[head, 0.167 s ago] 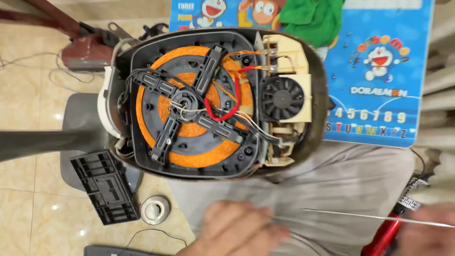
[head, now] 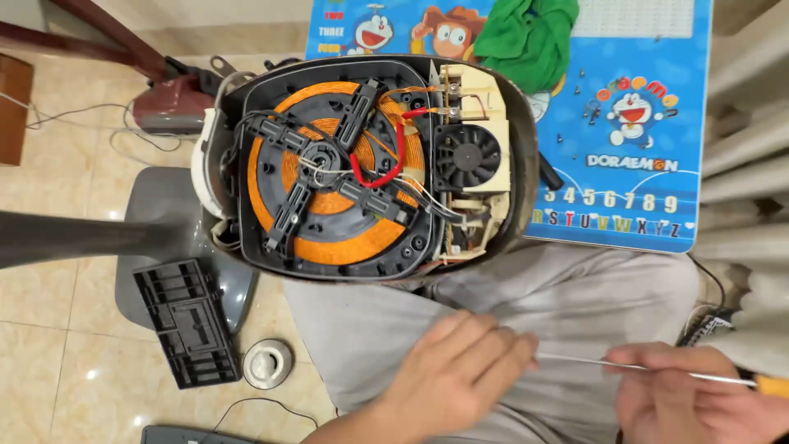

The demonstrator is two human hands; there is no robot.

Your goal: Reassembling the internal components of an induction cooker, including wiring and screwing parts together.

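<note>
Opened cooker base (head: 246, 156): matt black plastic housing. Inside it, a coil (head: 345, 242) of glossy copper-orange wire under black plastic ribs. Beside the coil, a fan (head: 467, 156) in dull black plastic on a cream plastic frame. Right hand (head: 699, 403) holds a screwdriver shaft (head: 575, 359) of thin bright metal. Behind the base, rumpled green cloth (head: 526, 33) on a glossy printed surface (head: 657, 123). Floor (head: 57, 353): polished beige tile, reflective.

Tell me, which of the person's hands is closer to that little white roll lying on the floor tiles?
Left. The left hand rests on the lap, just right of the white roll. The right hand, gripping a thin metal shaft, sits much farther right.
</note>
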